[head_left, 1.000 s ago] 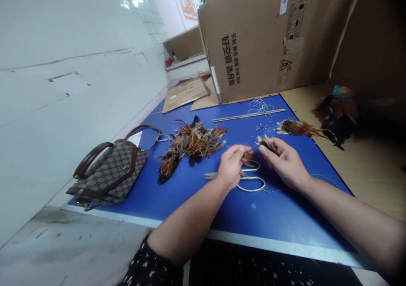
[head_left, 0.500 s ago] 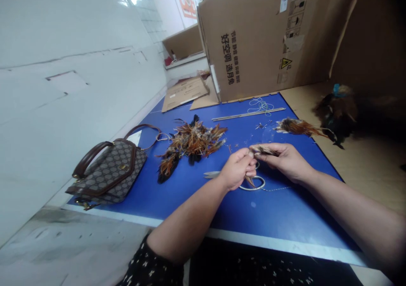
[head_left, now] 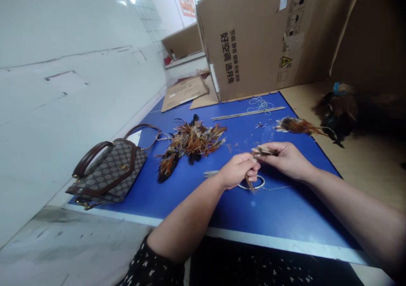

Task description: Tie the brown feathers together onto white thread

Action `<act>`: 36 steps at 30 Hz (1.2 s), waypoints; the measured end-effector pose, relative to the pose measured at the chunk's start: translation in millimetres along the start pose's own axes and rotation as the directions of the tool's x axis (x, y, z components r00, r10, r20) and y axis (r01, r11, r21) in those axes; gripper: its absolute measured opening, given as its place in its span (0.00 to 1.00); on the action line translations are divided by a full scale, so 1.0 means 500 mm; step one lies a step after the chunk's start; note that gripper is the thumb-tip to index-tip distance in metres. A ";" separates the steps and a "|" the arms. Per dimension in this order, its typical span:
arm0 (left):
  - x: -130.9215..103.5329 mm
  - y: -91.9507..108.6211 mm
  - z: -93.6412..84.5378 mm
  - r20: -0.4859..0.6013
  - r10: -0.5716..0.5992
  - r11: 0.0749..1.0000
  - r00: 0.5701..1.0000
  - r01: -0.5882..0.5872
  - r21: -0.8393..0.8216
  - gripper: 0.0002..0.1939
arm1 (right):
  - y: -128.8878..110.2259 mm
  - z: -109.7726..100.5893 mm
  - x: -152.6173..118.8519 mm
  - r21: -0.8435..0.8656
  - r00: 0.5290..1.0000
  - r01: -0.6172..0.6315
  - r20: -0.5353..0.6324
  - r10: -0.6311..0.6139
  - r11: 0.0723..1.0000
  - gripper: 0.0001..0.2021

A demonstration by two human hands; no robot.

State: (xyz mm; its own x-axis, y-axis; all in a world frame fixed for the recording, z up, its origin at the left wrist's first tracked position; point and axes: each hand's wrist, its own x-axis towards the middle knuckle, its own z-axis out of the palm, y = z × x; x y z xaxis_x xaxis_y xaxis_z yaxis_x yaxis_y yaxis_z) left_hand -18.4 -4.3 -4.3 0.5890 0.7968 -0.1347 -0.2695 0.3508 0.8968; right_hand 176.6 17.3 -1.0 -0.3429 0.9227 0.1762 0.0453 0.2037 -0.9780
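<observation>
My right hand (head_left: 287, 159) is closed on a small bunch of pale and brown feathers (head_left: 264, 151), its tips pointing toward my other hand. My left hand (head_left: 240, 170) is closed, fingertips pinched close to that bunch, with brown feathers (head_left: 250, 183) sticking out below its fingers. Under the hands lie scissors; one white-wrapped handle ring (head_left: 260, 183) and the pale blades (head_left: 209, 174) show, while the rest is hidden by my left hand. To the left spreads a pile of orange, brown and black feathers (head_left: 194, 140) on the blue table (head_left: 272, 222).
A patterned handbag (head_left: 119, 167) stands at the table's left. Thin sticks (head_left: 247, 114) and tangled thread (head_left: 260, 105) lie at the back. A feather bundle (head_left: 296, 126) rests at the right edge, near dark feathers (head_left: 338, 112). A large cardboard box (head_left: 253, 40) rises behind.
My hands have shifted only slightly. The feathers below my left hand now hang a bit further right, and more of the pale bunch in my right hand shows.
</observation>
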 end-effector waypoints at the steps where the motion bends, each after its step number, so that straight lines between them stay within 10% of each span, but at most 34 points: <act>1: 0.000 -0.001 -0.002 0.017 -0.016 1.000 1.000 0.016 0.016 0.17 | -0.002 0.000 -0.001 -0.009 1.000 -0.003 0.025 0.004 1.000 0.20; 36: 0.012 -0.009 -0.010 -0.161 0.131 0.973 0.978 -0.096 0.208 0.27 | 0.004 0.018 0.001 0.015 0.993 -0.050 -0.107 0.051 0.999 0.22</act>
State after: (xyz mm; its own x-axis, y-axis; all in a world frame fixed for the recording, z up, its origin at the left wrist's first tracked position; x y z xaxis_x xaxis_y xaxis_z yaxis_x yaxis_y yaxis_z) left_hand -17.6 1.5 -11.4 0.4185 0.9045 -0.0822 -0.1602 0.1626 0.9736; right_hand 168.1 15.0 -3.9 -0.2382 0.9616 0.1365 0.0489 0.1523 -0.9871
